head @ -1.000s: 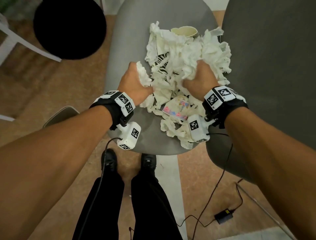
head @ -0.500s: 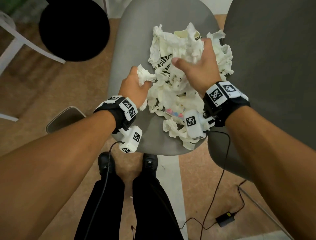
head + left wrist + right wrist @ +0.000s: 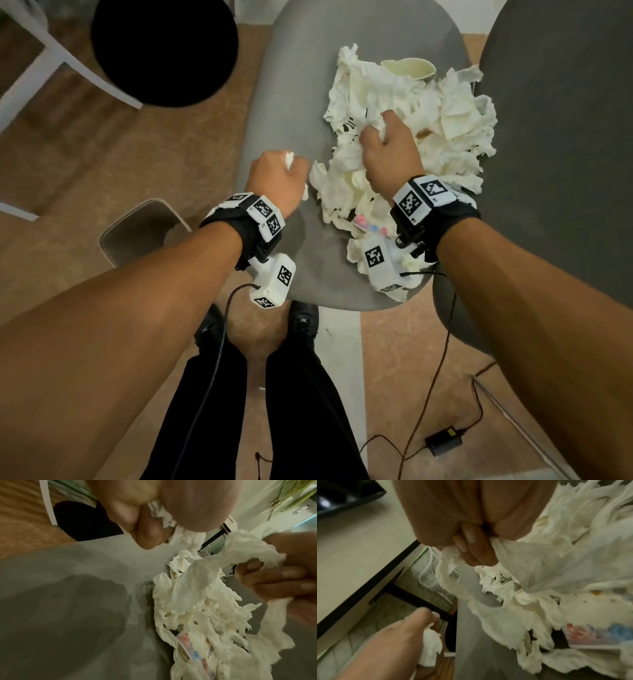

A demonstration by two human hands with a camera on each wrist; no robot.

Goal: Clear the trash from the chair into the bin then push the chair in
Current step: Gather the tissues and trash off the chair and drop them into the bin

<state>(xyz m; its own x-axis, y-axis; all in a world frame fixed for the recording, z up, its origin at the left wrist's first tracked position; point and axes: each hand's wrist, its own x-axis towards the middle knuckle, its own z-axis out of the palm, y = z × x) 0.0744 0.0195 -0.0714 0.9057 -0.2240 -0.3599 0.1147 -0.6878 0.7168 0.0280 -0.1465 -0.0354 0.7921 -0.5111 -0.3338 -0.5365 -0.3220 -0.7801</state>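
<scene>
Both fists full: left hand [image 3: 277, 178] clenches a tissue wad [image 3: 289, 159], right hand [image 3: 387, 150] grips the tissue pile [image 3: 428, 137] on the chair seat [image 3: 284, 102] beneath it; torn scraps could shed en route to bin [image 3: 137, 233].

A brown cork-like floor [image 3: 164, 147] carries a pale strip [image 3: 342, 359]. Left of the strip stands a round black stool [image 3: 164, 51]. A dark grey chair [image 3: 561, 154] stands right of it

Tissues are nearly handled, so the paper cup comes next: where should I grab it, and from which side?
Probably take the paper cup by its rim, coming from above at the far end of the chair seat. It lies tipped at the back of the tissue pile, and only the rim end shows. The right hand, gripping tissue, is nearer it.
</scene>
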